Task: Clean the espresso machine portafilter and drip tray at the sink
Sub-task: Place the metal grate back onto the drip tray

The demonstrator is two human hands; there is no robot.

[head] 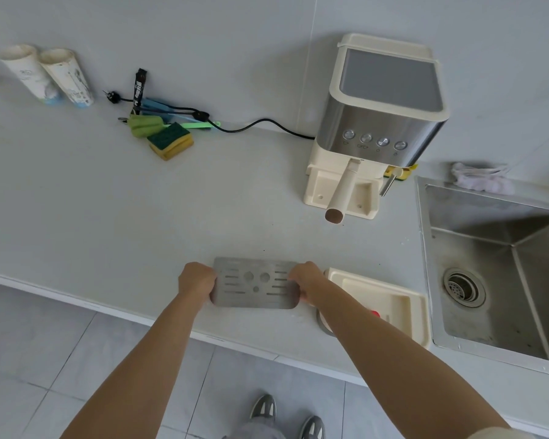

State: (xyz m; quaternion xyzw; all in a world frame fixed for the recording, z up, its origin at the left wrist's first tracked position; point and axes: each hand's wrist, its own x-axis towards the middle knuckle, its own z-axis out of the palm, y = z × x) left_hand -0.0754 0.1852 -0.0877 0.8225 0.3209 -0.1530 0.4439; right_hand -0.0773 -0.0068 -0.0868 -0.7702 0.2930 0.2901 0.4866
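A slotted metal drip tray grate (255,283) is held flat just above the white counter near its front edge. My left hand (196,279) grips its left end and my right hand (305,282) grips its right end. The cream plastic drip tray (390,299) lies on the counter to the right of the grate, partly under my right forearm. The espresso machine (379,122) stands at the back. Its portafilter (341,194) is locked in, cream handle pointing forward.
A steel sink (501,267) with a drain is at the right, a white cloth (482,179) behind it. A green and yellow sponge (171,140), brushes and the power cord (260,123) lie at the back left, beside two paper cups (46,74). A round metal object shows under my right forearm.
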